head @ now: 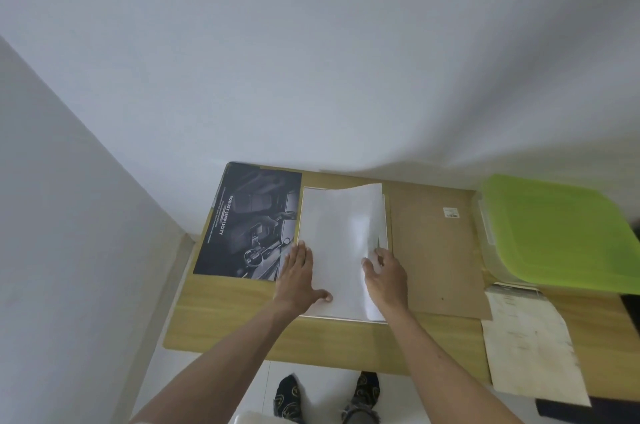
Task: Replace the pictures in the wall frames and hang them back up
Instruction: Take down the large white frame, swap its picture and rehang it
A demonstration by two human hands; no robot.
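Both hands lie on the white sheet [341, 250] at the middle of the wooden table [235, 319]: the left hand [299, 280] is spread flat on its left edge, and the right hand [386, 276] lifts its right edge with bent fingers, so the sheet curls up. Just left lies a dark poster [247, 221] reading "ROBUST SIMPLICITY", touching the wall at the table's back edge. Right of the sheet lies a brown backing board [434, 250] with a small unreadable label [451, 212], then a green-lidded box [554, 233] and a stained paper [530, 344] overhanging the front edge; bare wood stays open only along the front.
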